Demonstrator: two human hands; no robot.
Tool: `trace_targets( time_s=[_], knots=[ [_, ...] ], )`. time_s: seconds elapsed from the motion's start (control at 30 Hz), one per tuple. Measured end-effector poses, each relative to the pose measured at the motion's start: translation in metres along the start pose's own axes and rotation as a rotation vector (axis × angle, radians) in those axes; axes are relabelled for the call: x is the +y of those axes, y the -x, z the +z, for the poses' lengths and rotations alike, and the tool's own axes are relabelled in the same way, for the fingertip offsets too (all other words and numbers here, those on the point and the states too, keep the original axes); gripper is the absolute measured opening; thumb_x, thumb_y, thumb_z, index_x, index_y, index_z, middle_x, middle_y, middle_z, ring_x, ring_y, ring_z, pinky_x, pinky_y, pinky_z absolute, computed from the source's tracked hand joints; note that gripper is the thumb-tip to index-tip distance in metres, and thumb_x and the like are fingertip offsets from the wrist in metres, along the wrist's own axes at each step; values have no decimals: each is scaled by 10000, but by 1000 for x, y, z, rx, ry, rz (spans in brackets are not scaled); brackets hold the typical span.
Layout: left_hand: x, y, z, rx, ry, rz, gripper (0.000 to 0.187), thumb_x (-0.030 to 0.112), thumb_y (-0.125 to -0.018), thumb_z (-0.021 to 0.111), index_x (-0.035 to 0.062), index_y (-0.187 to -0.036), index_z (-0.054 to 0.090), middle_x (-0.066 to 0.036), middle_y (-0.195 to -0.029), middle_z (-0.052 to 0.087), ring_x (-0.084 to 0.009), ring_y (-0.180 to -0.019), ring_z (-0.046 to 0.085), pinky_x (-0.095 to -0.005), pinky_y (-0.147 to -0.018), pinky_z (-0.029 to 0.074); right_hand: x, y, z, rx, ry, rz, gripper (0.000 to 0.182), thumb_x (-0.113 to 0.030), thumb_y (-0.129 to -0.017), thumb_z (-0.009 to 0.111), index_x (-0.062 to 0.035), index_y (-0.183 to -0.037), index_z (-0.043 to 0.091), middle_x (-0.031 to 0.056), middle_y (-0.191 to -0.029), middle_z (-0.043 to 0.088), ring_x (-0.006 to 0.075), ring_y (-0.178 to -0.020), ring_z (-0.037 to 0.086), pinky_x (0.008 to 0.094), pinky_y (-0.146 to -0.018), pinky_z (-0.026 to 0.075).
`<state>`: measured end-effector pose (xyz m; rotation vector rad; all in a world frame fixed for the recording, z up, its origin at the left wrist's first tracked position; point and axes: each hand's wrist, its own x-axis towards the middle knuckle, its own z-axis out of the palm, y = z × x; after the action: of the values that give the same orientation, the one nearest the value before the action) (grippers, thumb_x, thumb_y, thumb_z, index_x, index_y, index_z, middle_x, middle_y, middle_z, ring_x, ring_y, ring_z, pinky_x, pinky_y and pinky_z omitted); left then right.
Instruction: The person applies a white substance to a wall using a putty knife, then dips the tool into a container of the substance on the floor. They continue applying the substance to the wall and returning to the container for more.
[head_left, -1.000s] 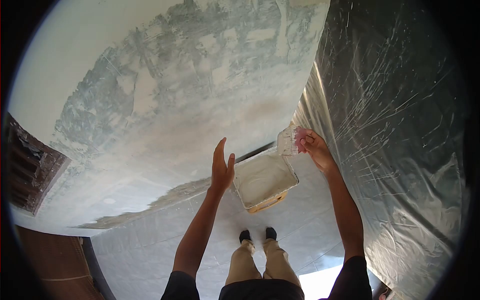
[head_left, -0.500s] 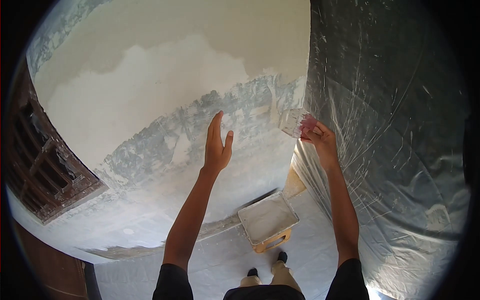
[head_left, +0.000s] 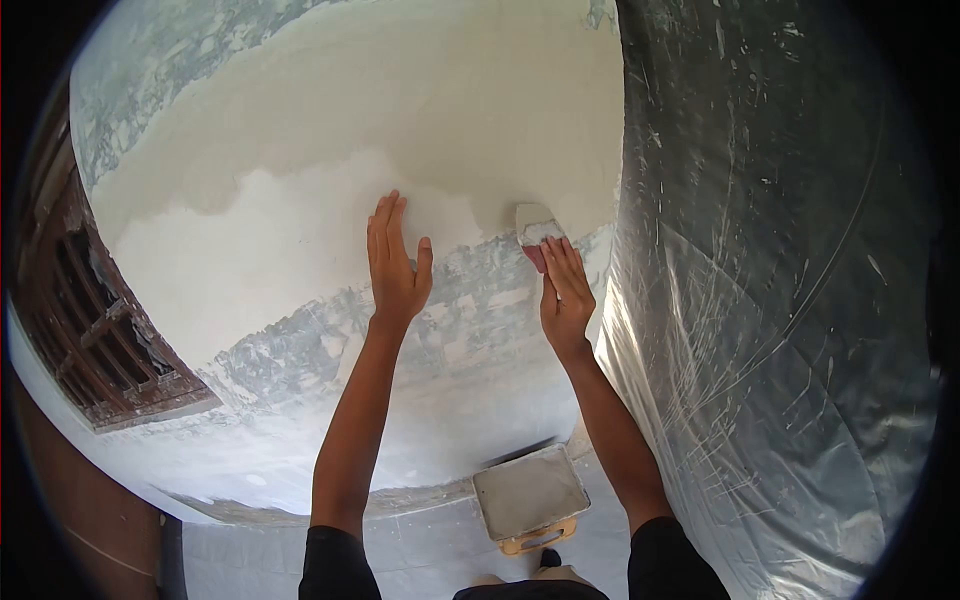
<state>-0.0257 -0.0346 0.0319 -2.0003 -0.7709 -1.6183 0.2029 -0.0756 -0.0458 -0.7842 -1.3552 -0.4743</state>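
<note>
Left hand (head_left: 395, 265): raised flat against the wall (head_left: 300, 130), palm to the surface, fingers straight and together, thumb out to the side; the grip is open and holds nothing.
Right hand (head_left: 565, 295): raised beside the left, fingers laid along the handle of a putty knife (head_left: 538, 228); the grip is closed on it.
Putty knife: its pale, plaster-smeared blade lies against the wall just above the right fingertips, at the edge where smooth plaster meets the patchy grey area; a bit of pinkish handle shows under the fingers.
Wall: upper part coated in smooth cream plaster, a whiter band below it, then a scraped grey-and-white zone lower down.
Plastic sheet (head_left: 780, 300): clear, splattered film hanging to the right, close beside the right hand.
Tray (head_left: 530, 492): square, filled with grey-white plaster, on the tiled floor (head_left: 420, 550) well below the hands.
Wooden frame (head_left: 90, 330): dark window grille on the wall at far left.
</note>
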Motion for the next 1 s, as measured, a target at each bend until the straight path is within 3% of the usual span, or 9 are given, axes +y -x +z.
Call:
trace_targets(
  time_s=[0.23,0.27,0.4,0.57,1.0],
  knots=[
    [-14,4,3,-71,-127,54,526,88,-911,494,-2,-1416,379,-174,-1498,378,-370,-1408,319,-529,-1143,240,9,7,32,-52,198,-87,378,51,-889,588,-50,-1250,639,163,-1340,578,374,-1310,481,540,-1133,280],
    [-16,5,4,-58,-144,66,532,88,-904,502,0,-1415,383,-173,-1494,387,-369,-1404,330,-534,-1138,248,10,7,36,-41,221,-97,382,17,-861,623,-82,-1229,658,132,-1351,577,374,-1306,484,560,-1105,325],
    [-19,7,12,-8,-151,87,531,93,-888,523,-2,-1398,411,-173,-1476,415,-364,-1392,358,-536,-1128,269,8,4,42,-56,260,-106,402,17,-831,653,-77,-1221,661,139,-1341,581,378,-1275,512,552,-1088,357],
    [-23,8,14,30,-154,105,535,105,-855,561,-6,-1366,453,-171,-1464,435,-355,-1379,381,-528,-1115,297,9,-2,44,-78,231,-147,397,82,-778,646,-22,-1161,667,189,-1306,589,415,-1195,563,505,-1022,456],
    [-25,8,10,14,-85,107,536,129,-863,565,1,-1369,448,-154,-1462,444,-328,-1379,388,-503,-1126,289,-10,-10,42,-234,465,-177,293,88,-749,618,17,-1033,610,209,-1208,594,423,-1079,607,477,-956,511]
  ],
)
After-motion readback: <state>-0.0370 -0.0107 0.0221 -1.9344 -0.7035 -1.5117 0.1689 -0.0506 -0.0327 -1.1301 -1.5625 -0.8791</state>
